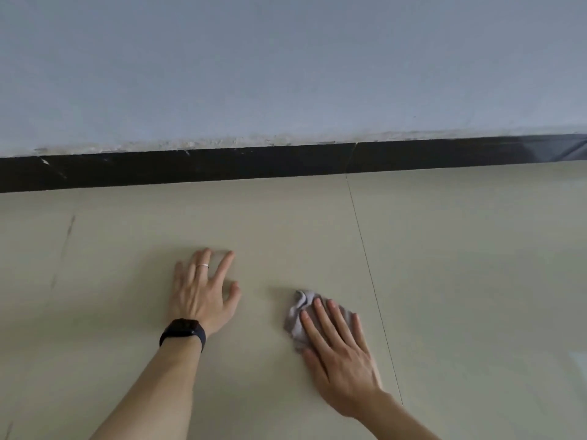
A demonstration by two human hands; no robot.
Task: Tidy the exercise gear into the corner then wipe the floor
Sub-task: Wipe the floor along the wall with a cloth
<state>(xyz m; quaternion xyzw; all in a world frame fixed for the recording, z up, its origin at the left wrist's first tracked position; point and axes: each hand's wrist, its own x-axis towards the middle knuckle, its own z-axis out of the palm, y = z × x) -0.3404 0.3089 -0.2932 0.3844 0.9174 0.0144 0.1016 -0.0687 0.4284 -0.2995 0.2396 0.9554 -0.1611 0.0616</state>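
The right grip (340, 350) lies flat on a crumpled grey cloth (297, 315), its fingers (338, 317) straight and close together, pressing the cloth down onto the beige tiled floor (460, 265) rather than pinching it. The cloth sits low in the view, right of centre, and part of it sticks out past the fingertips and along the thumb side, while the rest is hidden under the palm. A thin tile joint (371, 281) runs just to the right of the cloth, from the wall's foot toward the camera. The left grip (203, 293) rests on the bare floor near the cloth but apart from it, palm down, its fingers (222, 268) spread wide and holding nothing. It wears a thin ring (202, 265) on one finger and a black watch (182, 330) at the wrist. Both forearms are bare. Beyond the hands the floor meets a black skirting (190, 168), chipped and scuffed along its top edge, and above that rises a pale blue-grey wall (286, 65).
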